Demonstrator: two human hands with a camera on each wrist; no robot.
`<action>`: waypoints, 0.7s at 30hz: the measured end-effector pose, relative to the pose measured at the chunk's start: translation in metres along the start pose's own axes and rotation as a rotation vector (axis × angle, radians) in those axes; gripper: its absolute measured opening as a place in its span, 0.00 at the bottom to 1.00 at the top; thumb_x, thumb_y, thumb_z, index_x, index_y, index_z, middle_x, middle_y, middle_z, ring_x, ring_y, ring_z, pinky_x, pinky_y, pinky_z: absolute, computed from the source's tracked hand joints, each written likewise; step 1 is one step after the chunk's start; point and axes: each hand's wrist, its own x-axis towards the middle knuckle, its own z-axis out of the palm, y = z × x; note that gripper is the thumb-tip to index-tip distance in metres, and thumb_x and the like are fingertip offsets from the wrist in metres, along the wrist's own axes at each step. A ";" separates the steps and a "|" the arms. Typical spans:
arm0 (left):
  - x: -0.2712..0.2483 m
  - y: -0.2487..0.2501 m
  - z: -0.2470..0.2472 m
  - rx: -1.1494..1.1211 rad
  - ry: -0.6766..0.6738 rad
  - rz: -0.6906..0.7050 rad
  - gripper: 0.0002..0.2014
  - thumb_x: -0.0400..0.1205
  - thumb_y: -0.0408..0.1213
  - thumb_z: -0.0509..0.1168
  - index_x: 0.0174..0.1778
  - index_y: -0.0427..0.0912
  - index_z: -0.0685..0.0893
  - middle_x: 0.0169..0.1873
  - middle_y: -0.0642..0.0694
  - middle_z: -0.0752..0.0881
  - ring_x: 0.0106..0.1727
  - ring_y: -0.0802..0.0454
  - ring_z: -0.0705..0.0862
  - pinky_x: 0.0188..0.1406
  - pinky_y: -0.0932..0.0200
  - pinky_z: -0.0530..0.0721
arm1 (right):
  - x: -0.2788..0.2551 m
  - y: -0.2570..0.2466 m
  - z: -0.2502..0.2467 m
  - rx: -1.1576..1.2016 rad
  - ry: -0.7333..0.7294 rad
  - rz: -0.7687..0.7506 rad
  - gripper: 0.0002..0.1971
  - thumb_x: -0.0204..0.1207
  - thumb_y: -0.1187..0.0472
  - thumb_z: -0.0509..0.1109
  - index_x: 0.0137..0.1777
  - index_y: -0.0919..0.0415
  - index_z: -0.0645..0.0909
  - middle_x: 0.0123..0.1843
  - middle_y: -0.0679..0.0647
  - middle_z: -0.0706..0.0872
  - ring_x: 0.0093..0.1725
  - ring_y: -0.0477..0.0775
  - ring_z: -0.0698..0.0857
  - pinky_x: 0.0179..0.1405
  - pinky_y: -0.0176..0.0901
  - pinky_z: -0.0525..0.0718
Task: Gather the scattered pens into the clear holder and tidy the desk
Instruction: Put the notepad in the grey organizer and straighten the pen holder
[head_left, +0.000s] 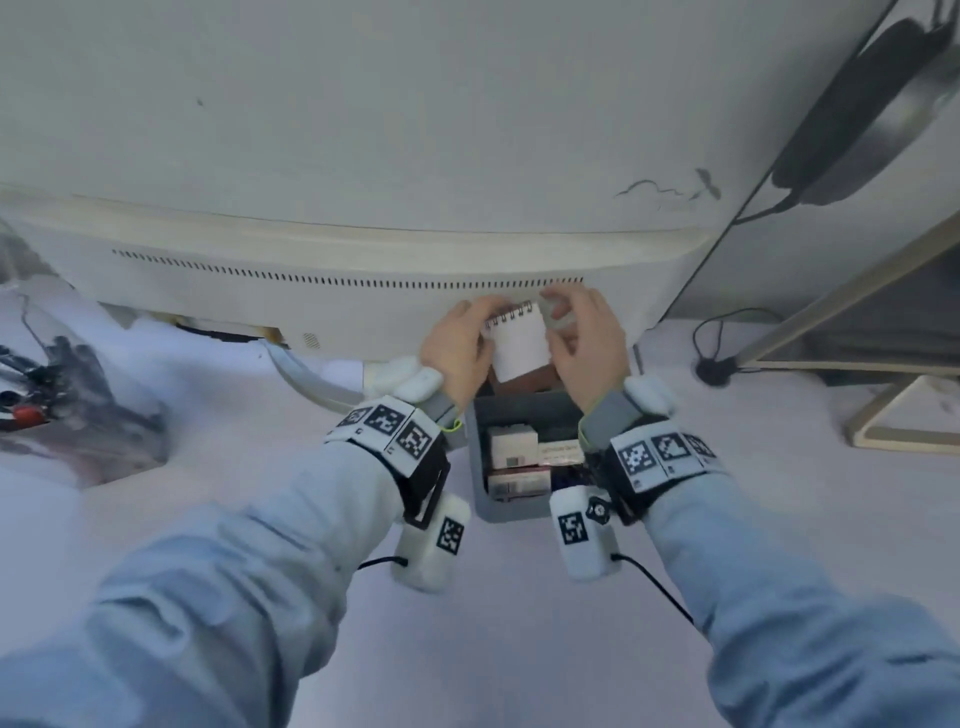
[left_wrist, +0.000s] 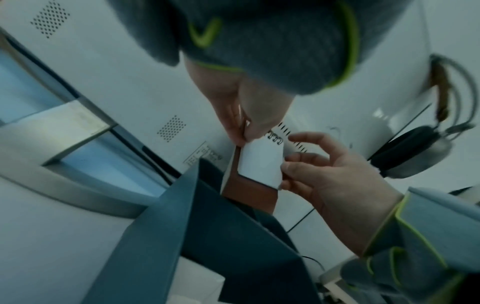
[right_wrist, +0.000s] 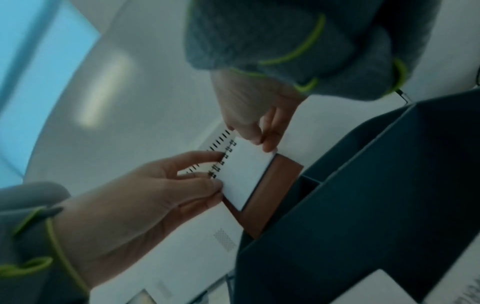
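Note:
A small white spiral notepad (head_left: 519, 340) stands upright over the back of a grey organiser box (head_left: 524, 501), in front of a brown notebook (head_left: 524, 378) that sticks up from the box. My left hand (head_left: 460, 343) pinches the notepad's left top corner by the spiral. My right hand (head_left: 584, 338) grips its right edge. The left wrist view shows the left fingertips (left_wrist: 246, 131) on the notepad (left_wrist: 259, 162). In the right wrist view, the right fingertips (right_wrist: 262, 142) pinch the notepad (right_wrist: 246, 174). The clear holder (head_left: 67, 374) with pens lies blurred at far left.
The back of a white monitor (head_left: 363, 291) rises just behind the hands. Small cartons (head_left: 514, 447) fill the box's front part. Headphones (head_left: 857, 119) hang at the upper right, and a wooden stand (head_left: 883, 415) and a black cable (head_left: 717, 358) are on the desk's right.

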 end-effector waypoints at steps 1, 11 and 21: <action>0.003 -0.003 0.002 -0.001 0.014 0.006 0.24 0.74 0.21 0.57 0.65 0.42 0.76 0.61 0.37 0.81 0.56 0.39 0.82 0.57 0.48 0.81 | 0.001 0.000 0.003 -0.011 -0.007 -0.010 0.22 0.72 0.77 0.62 0.64 0.61 0.74 0.58 0.62 0.78 0.46 0.51 0.81 0.51 0.51 0.86; 0.001 -0.003 -0.006 0.108 0.071 0.244 0.21 0.76 0.21 0.58 0.64 0.39 0.79 0.56 0.30 0.82 0.47 0.37 0.85 0.41 0.50 0.84 | -0.008 -0.001 0.021 -0.068 0.126 -0.042 0.20 0.72 0.75 0.63 0.64 0.62 0.75 0.62 0.64 0.76 0.52 0.60 0.84 0.48 0.50 0.87; -0.024 -0.038 0.006 0.246 -0.106 0.128 0.22 0.72 0.22 0.54 0.61 0.31 0.80 0.53 0.32 0.87 0.50 0.28 0.84 0.50 0.41 0.86 | -0.026 0.001 0.037 -0.258 -0.160 -0.017 0.15 0.75 0.72 0.61 0.62 0.67 0.76 0.60 0.62 0.78 0.45 0.63 0.83 0.45 0.48 0.82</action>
